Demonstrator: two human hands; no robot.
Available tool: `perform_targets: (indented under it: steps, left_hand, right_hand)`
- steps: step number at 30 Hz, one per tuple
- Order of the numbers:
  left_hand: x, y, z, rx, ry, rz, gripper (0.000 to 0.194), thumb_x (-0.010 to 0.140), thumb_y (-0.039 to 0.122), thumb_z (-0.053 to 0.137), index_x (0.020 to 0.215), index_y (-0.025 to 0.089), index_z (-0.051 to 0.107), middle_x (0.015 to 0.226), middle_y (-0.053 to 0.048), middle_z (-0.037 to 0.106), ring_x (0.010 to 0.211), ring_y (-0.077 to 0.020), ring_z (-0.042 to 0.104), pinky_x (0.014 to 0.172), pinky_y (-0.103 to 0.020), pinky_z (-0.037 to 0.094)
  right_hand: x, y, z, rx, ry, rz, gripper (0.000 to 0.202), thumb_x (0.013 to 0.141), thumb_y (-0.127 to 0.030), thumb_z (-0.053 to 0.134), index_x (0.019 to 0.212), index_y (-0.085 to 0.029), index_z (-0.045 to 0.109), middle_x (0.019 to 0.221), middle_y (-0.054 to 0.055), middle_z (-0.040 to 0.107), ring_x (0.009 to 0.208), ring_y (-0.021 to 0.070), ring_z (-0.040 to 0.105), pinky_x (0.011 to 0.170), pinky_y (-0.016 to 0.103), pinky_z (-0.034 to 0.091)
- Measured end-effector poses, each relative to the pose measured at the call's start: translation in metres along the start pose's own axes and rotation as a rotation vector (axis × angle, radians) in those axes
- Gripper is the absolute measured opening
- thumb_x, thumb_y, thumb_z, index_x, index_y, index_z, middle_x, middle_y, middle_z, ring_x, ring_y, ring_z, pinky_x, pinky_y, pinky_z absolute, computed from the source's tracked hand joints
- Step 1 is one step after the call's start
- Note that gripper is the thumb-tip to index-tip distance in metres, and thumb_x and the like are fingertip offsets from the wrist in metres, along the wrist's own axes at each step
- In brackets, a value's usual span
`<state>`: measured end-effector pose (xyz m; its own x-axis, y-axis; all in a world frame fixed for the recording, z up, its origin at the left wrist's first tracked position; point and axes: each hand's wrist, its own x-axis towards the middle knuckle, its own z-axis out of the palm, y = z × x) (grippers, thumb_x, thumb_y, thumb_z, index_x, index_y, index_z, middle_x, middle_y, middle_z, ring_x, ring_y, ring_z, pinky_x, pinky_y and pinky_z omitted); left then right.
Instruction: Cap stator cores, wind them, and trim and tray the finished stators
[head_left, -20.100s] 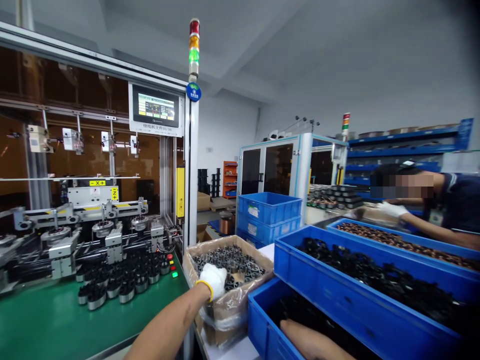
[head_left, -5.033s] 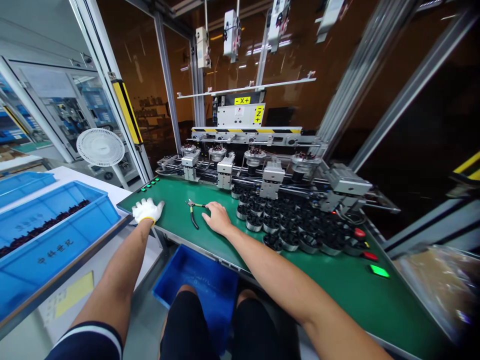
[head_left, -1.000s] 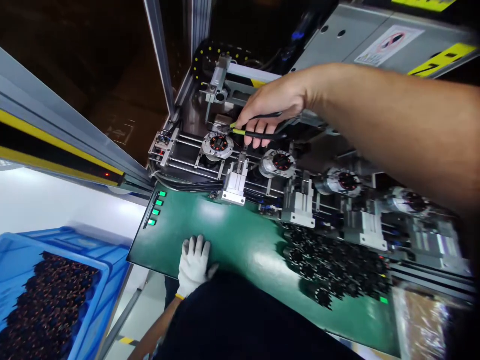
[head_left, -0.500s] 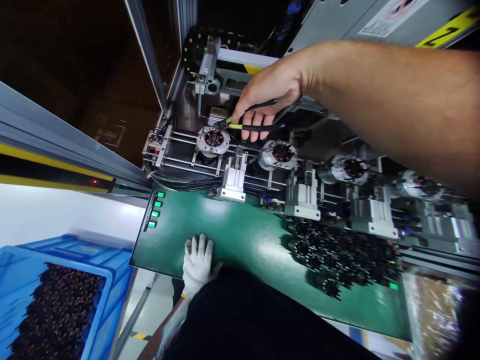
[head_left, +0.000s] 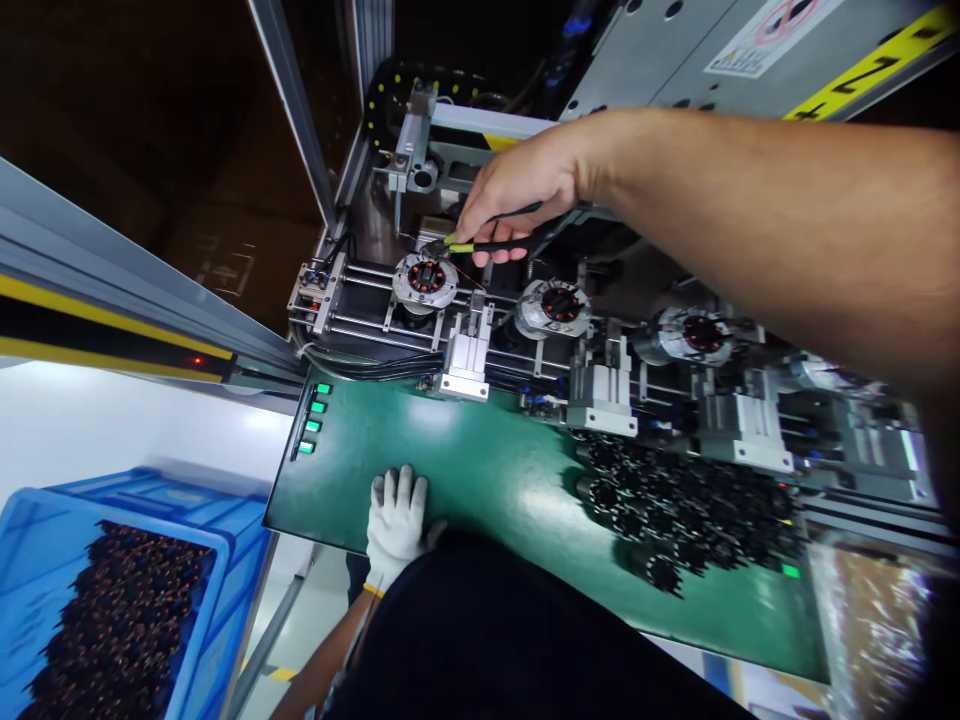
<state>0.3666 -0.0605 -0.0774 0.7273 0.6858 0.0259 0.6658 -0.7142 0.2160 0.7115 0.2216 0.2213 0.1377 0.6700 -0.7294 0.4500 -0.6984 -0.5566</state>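
Observation:
My bare right hand [head_left: 514, 200] reaches in from the right, its fingers wrapped round a pair of cutting pliers [head_left: 480, 246] with black and yellow-green handles. The pliers' jaws sit at the upper right rim of the leftmost round metal fixture [head_left: 411, 288], which holds a black part with copper windings [head_left: 427, 277]. A thin reddish wire [head_left: 466, 277] runs off to the right below the jaws. My left hand [head_left: 397, 515], in a white glove with grey fingertips, lies flat on the green work surface [head_left: 480, 470], fingers stretched and holding nothing.
More wound parts sit in fixtures [head_left: 553, 308] to the right, behind metal blocks [head_left: 466, 362]. A heap of black parts [head_left: 675, 505] covers the surface's right side. A blue crate [head_left: 217, 590] of wound parts stands lower left. Frame posts [head_left: 296, 120] rise at left.
My right hand, still holding the pliers, has shifted slightly left and the grip looks more closed. The left hand stays flat in place. The view has shifted a little.

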Motion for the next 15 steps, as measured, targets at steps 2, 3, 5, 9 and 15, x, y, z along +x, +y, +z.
perform_targets:
  steps: [2, 3, 5, 9, 15]
  left_hand:
    - [-0.001, 0.0, 0.0, -0.002, -0.01, -0.006, 0.065, 0.09, 0.053, 0.068, 0.143, 0.017, 0.06, 0.153, -0.02, 0.057, 0.138, -0.0442, 0.053, 0.116, -0.065, 0.036]
    - [-0.001, 0.001, -0.001, -0.004, -0.016, -0.012, 0.065, 0.09, 0.053, 0.068, 0.143, 0.018, 0.06, 0.154, -0.019, 0.057, 0.139, -0.0437, 0.052, 0.117, -0.064, 0.036]
    - [-0.002, 0.001, 0.0, -0.01, -0.028, -0.024, 0.065, 0.09, 0.052, 0.068, 0.145, 0.019, 0.059, 0.155, -0.018, 0.056, 0.141, -0.0427, 0.051, 0.118, -0.063, 0.035]
    - [-0.002, 0.0, 0.0, -0.009, -0.038, -0.026, 0.065, 0.09, 0.052, 0.068, 0.145, 0.02, 0.058, 0.155, -0.017, 0.056, 0.141, -0.0428, 0.051, 0.118, -0.064, 0.035]
    - [-0.001, 0.0, 0.0, -0.025, -0.033, -0.022, 0.066, 0.089, 0.055, 0.068, 0.144, 0.02, 0.058, 0.154, -0.018, 0.056, 0.14, -0.043, 0.051, 0.117, -0.064, 0.035]
  right_hand:
    - [-0.006, -0.004, -0.001, -0.102, -0.001, 0.012, 0.042, 0.092, -0.009, 0.051, 0.116, 0.025, 0.054, 0.105, 0.026, 0.072, 0.055, 0.002, 0.066, 0.057, 0.005, 0.038]
    - [-0.008, -0.007, -0.001, -0.161, -0.009, 0.027, 0.045, 0.093, -0.012, 0.05, 0.119, 0.024, 0.054, 0.105, 0.025, 0.072, 0.055, 0.0031, 0.066, 0.057, 0.007, 0.04]
    - [-0.013, -0.015, -0.002, -0.24, -0.027, 0.03, 0.048, 0.093, -0.016, 0.049, 0.122, 0.022, 0.055, 0.102, 0.023, 0.074, 0.06, 0.0082, 0.069, 0.058, 0.011, 0.044]
    - [-0.011, -0.03, 0.003, -0.357, -0.089, 0.073, 0.052, 0.09, -0.021, 0.051, 0.119, 0.022, 0.057, 0.096, 0.019, 0.075, 0.078, 0.0194, 0.073, 0.064, 0.023, 0.051]
    - [0.005, -0.037, 0.013, -0.432, -0.136, 0.124, 0.059, 0.09, -0.027, 0.049, 0.122, 0.022, 0.055, 0.105, 0.025, 0.073, 0.092, 0.0262, 0.071, 0.066, 0.027, 0.052]
